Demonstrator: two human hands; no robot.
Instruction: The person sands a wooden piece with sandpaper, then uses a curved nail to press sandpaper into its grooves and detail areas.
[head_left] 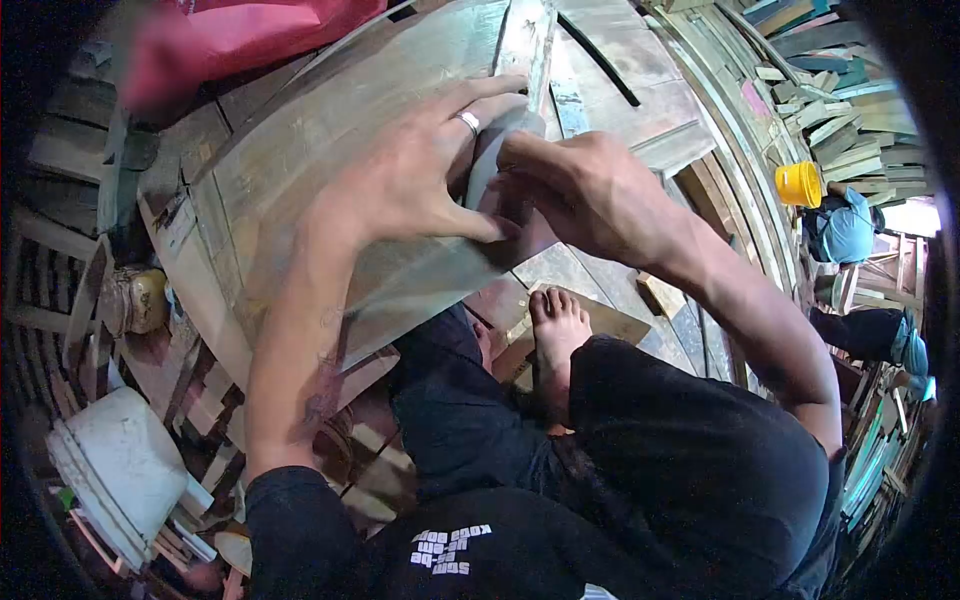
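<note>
A yellow plastic bucket [798, 184] is at the upper right, near a person in a light-blue top [843, 228]; its contents cannot be made out. A white plastic tub with a broad rim [120, 465] lies tilted at the lower left among wood scraps [205, 400], its inside hidden. Above it is a squat, yellowish, rounded container [145, 302], whose contents are also unclear.

A smooth grey object with a curved edge [487, 165] is between the two hands, over a broad wooden board [400, 300]. Its visible part is longer than wide, the long axis slanting from the upper right, near a pale, worn wooden strip [525, 45], down to the lower left, toward the person. Its lower end is partly hidden and blurred.

The left hand [420, 180], a ring on one finger, is half open, fingers and thumb spread around the object. The right hand [590, 190] is curled closed beside it; what its fingertips grip cannot be told. A bare foot [558, 335] rests below the hands.
</note>
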